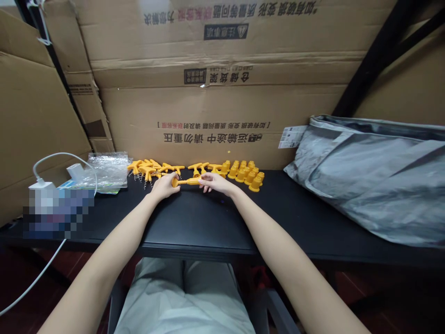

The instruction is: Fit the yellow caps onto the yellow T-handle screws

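Observation:
Above the front half of the black table, my two hands hold a yellow plastic corkscrew part (193, 181) level between them. My left hand (164, 187) is closed on its round left end, and a narrow ridged stem runs rightward to a thicker body. The fingers of my right hand (219, 183) pinch that right end. Just behind my left hand lies a heap of yellow T-handled corkscrews (148, 172) with dark metal spirals. Beyond my right hand are a few more yellow handles (197, 168), and yellow cup-shaped pieces (255, 183) stand in rows beside them.
A large grey fabric bag (365, 181) fills the table's right side. To the left are clear plastic wrap (107, 171), a white charger (43, 191) with its cable, and a blurred-out item. Cardboard (194, 106) walls the back; the black table (201, 222) ends near my lap.

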`<state>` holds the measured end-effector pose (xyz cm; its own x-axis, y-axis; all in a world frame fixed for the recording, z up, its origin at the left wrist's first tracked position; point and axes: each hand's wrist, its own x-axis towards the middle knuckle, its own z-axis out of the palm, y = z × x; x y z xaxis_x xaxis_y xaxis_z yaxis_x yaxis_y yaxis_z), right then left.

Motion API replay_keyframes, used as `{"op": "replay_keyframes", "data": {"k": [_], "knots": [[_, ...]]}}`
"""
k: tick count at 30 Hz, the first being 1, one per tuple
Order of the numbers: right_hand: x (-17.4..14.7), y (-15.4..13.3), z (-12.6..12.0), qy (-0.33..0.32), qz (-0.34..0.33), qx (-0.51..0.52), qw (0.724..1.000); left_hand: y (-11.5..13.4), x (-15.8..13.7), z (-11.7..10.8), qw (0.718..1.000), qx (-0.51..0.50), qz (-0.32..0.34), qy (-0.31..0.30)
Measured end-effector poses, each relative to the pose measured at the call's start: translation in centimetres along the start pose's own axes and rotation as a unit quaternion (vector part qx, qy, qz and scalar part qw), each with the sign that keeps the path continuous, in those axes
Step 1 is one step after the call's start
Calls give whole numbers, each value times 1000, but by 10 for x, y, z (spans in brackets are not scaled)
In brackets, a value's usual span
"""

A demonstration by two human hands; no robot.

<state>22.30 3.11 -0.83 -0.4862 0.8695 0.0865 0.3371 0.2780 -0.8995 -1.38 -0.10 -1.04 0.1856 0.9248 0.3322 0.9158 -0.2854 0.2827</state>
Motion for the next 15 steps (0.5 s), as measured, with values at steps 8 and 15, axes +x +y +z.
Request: {"op": "replay_keyframes", "data": {"k": [8, 15], "knots": [[5, 5, 1, 21, -34, 18, 999, -1, 1, -1, 1000, -17, -8, -1], [9, 13, -2, 25, -60, 32, 997, -3, 0, 0, 999, -29, 11, 7]]}}
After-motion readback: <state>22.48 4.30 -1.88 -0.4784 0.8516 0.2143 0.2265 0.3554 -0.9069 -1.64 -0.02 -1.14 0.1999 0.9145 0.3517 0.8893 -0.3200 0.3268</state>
